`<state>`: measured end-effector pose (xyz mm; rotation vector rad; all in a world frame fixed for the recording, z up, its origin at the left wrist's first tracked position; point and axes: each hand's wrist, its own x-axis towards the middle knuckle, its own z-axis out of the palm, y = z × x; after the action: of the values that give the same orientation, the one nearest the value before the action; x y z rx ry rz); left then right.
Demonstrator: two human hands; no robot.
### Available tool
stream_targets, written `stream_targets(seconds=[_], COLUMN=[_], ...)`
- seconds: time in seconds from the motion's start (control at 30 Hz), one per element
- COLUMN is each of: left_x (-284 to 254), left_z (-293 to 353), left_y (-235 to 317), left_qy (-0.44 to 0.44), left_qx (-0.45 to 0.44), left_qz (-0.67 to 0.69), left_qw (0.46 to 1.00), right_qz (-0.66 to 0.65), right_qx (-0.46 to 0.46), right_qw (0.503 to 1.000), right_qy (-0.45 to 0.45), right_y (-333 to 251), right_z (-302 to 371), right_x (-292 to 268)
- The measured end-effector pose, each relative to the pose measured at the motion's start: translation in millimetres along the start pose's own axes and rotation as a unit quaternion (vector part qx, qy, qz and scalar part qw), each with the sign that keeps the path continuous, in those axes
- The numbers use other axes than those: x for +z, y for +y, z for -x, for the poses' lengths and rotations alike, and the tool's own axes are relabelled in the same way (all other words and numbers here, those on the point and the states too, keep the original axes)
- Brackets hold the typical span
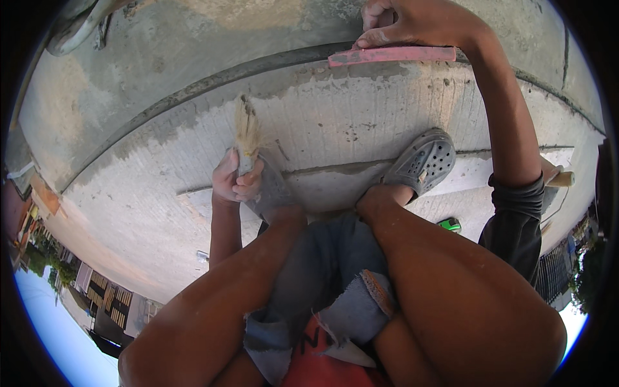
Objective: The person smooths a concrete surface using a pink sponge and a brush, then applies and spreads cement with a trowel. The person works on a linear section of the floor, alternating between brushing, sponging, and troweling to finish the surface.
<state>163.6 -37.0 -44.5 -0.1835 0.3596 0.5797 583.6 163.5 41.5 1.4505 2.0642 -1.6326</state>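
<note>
My left hand (pixel 236 177) is closed around the handle of a brush (pixel 247 132) with pale, frayed bristles. The bristles point up and away from me, over the concrete and beside my left shoe. Farther out, at the top right, my right hand (pixel 400 26) is closed at a long pink strip-shaped tool (pixel 393 56). That tool lies along a dark damp seam in the concrete (pixel 309 97). How the fingers grip it is partly hidden by the hand.
I squat with grey clogs (pixel 423 161) on the concrete, near a low step edge. A green tape measure (pixel 450 224) lies by my right leg. A tool with a wooden handle (pixel 562 179) is beyond my right forearm. A grey curved object (pixel 80 32) stands at the far left.
</note>
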Motion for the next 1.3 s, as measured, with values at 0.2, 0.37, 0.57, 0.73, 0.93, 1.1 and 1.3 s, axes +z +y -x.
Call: stream_targets(seconds=[0.2,0.37,0.57,0.73,0.93,1.1,1.3], left_x=[3,53,98,75,80,69,61], left_z=[-6,-15,-79,-81,-83,-53,-23], left_y=[1,-4,-22,-7,-39,-12,-3], left_qy=[0.03,0.162,0.12,0.101,0.11,0.149,0.176], left_qx=[-0.013,-0.098,-0.225,-0.234,-0.266,-0.203,-0.096], left_qz=[-0.038,-0.185,-0.333,-0.313,-0.305,-0.292,-0.263], left_qw=[0.999,0.964,0.908,0.915,0.908,0.923,0.944], right_qz=[-0.018,-0.258,-0.64,-0.55,-0.566,-0.411,-0.035], right_qx=[0.044,-0.051,-0.04,-0.01,-0.022,0.031,-0.038], right_qw=[0.995,0.942,0.729,0.795,0.781,0.88,0.916], right_qy=[0.092,0.208,0.241,0.254,0.263,0.235,0.399], right_y=[32,45,-19,-18,-21,-10,5], right_z=[71,98,87,108,115,126,106], right_x=[-8,60,184,202,207,211,213])
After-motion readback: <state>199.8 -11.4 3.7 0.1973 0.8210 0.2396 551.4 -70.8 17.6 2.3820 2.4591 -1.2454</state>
